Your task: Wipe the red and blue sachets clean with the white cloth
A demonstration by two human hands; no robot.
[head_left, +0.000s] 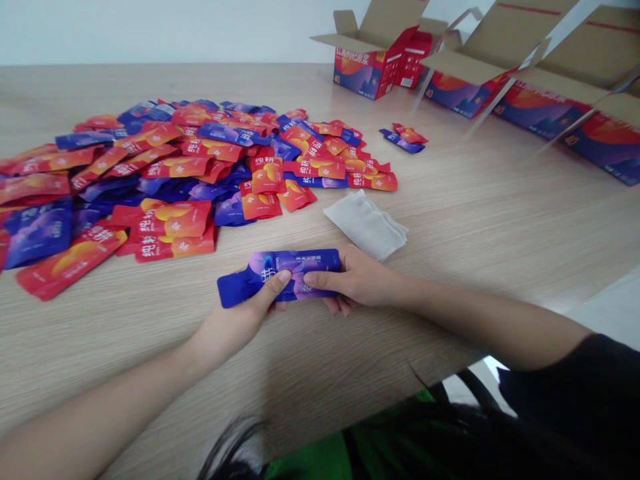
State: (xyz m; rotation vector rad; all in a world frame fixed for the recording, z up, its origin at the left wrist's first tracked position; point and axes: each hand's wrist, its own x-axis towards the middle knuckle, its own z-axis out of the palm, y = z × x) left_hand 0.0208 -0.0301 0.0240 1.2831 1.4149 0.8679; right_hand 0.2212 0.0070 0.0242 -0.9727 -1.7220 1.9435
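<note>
A blue-purple foil pouch [320, 260] lies level between my two hands, just above the table near its front edge. My left hand [250, 307] is closed on the pouch's left part, thumb on top and fingers beneath. My right hand [353, 280] grips its right end in the same way, thumb pressed on the printed face. Whether more than one pouch is in the stack I cannot tell. Behind my right hand lies a folded whitish cloth [367, 223]. Beyond my left hand is a big heap of red pouches [175, 227] and blue pouches [40, 230].
Along the back right stand several open cartons with raised flaps, among them a left carton [357, 70] and a middle carton [457, 93]. A red pouch [410, 133] and a blue pouch [401, 141] lie apart on the wooden table [475, 220].
</note>
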